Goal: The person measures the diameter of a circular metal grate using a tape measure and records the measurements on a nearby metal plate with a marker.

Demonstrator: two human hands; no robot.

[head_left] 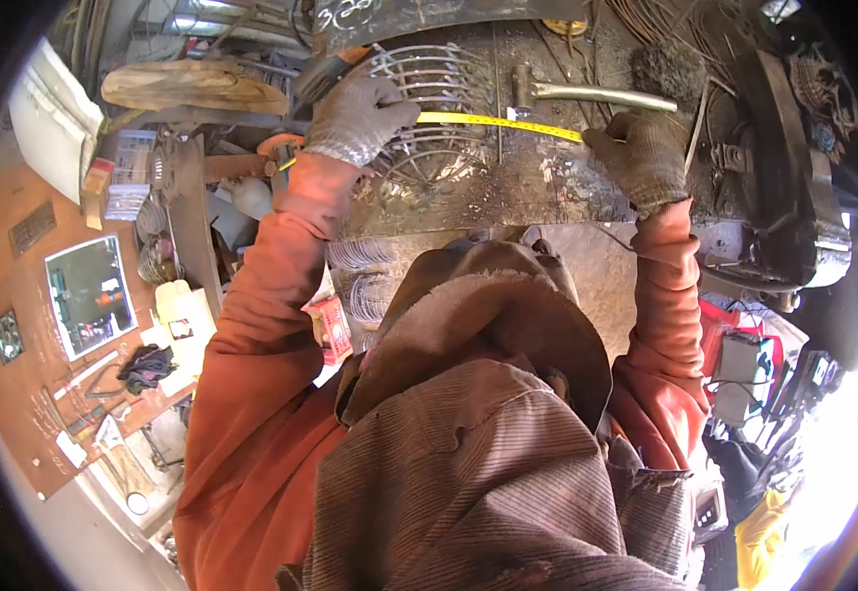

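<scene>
Brown ribbed cloth (448, 473), worn by the person, nearest the camera; beyond it, a brown flap with a frayed edge (439, 315). Two orange sleeves (252, 315), one to each side, reaching to the far workbench (557, 202). Left hand (355, 118), grey knitted glove, fingers curled round the left part of one yellow measuring tape (498, 120). Right hand (637, 158), matching glove, fingertips closed on the tape's right end. Tape: between the two hands, drawn out above the bench, long axis left to right, its right end slightly nearer the body; the right hand is accordingly the nearer of the pair. Curved metal rods (429, 74), a set, on the bench under the tape's left portion, showing on its far and near sides, close by the left hand. Hammer (601, 96), one, lying just beyond the tape's right half, head to the left, pale handle pointing right. Orange item (279, 148) beside the left wrist, possibly the tape's case, though the sleeve and dim light leave this unsure.
</scene>
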